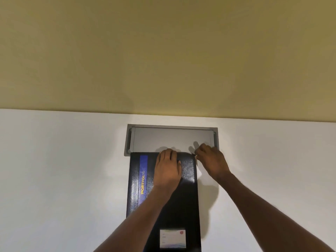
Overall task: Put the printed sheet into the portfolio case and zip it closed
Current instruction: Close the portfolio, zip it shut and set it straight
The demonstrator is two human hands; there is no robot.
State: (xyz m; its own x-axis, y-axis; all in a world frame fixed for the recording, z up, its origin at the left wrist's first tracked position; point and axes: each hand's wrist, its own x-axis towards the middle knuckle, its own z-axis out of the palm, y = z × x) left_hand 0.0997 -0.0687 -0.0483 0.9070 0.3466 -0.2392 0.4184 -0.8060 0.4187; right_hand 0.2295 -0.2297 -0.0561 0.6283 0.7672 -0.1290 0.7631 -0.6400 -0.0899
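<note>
Black leather portfolio case (pixel 187 202) lies closed on the white desk (pixel 63 170), its far edge touching a grey cable hatch (pixel 172 137). Left hand (pixel 168 170) presses flat on the cover, fingers spread. Right hand (pixel 211 160) pinches something small at the far right corner, apparently the zip pull.

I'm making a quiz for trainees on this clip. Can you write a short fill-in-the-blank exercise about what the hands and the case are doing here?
1. The left hand lies flat on the black leather-look portfolio case, which rests on the ____ table.
2. The right hand pinches something at the case's far ____ corner.
3. The stripe bearing the yellow word PORTFOLIO is ____.

Missing words: white; right; blue
</note>
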